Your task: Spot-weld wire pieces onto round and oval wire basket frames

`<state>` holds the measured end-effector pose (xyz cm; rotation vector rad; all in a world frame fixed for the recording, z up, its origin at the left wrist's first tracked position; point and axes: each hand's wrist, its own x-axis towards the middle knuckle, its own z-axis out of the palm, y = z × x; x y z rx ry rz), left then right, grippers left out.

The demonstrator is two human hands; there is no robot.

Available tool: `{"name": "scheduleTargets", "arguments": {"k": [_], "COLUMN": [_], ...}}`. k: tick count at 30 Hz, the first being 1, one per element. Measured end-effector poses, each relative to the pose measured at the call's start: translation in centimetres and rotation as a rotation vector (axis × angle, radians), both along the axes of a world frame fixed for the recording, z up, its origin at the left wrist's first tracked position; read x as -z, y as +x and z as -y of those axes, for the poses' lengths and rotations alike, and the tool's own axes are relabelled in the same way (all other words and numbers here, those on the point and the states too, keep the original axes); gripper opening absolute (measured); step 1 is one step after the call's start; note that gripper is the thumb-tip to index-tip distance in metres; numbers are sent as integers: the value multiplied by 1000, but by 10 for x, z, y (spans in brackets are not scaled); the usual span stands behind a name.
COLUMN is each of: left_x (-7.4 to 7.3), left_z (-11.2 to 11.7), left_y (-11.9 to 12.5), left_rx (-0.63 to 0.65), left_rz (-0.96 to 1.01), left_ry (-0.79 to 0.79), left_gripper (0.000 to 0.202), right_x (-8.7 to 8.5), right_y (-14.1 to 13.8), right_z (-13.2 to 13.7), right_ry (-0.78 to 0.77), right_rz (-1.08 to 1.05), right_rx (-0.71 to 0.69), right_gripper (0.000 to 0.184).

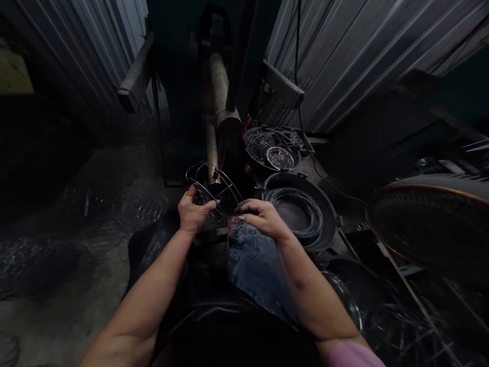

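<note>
A round wire frame (230,182) made of thin, shiny metal rings and cross wires is held up in front of me between both hands. My left hand (194,211) grips its left side, with the thumb stretched along the wires and something orange on a finger. At the lower right of the frame, the thumb and fingers of my right hand (262,216) are closed on a wire. Just behind the frame are a thick metal cylinder (220,84) and a thinner metal rod (212,148) of a machine; whether the wires touch the rod I cannot tell.
To the right stand a black tub (331,224) with a coil of wire (313,204) and a basin (252,159) of wire rings and small pieces. A large round fan-like guard (431,224) is farther right. Wire frames (139,209) lie on the floor at left.
</note>
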<state>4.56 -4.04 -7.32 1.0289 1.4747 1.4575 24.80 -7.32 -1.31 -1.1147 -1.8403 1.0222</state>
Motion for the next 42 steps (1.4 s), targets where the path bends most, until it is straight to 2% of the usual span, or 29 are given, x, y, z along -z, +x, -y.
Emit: {"name": "scheduleTargets", "arguments": {"k": [3, 5, 7, 11, 15, 19, 24, 27, 31, 37, 42], "left_x": [2, 7, 13, 30, 44, 51, 58, 61, 61, 59, 61], "left_z": [-3, -3, 1, 17, 31, 37, 40, 41, 41, 43, 43], "left_y": [-6, -9, -12, -13, -11, -10, -15, -16, -16, -18, -19], "left_rx": [-3, -60, -99, -78, -78, -109, -116, -97, -80, -90, -102], "left_rz": [27, 182, 364, 557, 554, 548, 554, 556, 542, 526, 534], "left_ry": [54, -32, -205, -550, -704, -733, -773, -778, -768, -742, -753], "left_gripper": [59, 53, 50, 47, 44, 45, 42, 41, 41, 42, 42], "right_x": [-1, 0, 5, 17, 19, 7, 3, 12, 22, 18, 20], "right_y": [-7, -9, -8, -6, -13, -22, -33, -40, -47, -51, -51], "right_z": [10, 20, 29, 38, 35, 36, 43, 42, 38, 35, 33], "right_ry": [129, 176, 133, -43, -101, -80, -194, -282, -301, -487, -559], "right_rz": [49, 31, 0, 0, 57, 187, 352, 285, 209, 63, -35], "right_rx": [211, 361, 407, 284, 251, 224, 99, 70, 98, 85, 108], "right_gripper": [9, 12, 14, 20, 24, 18, 19, 17, 14, 11, 14]}}
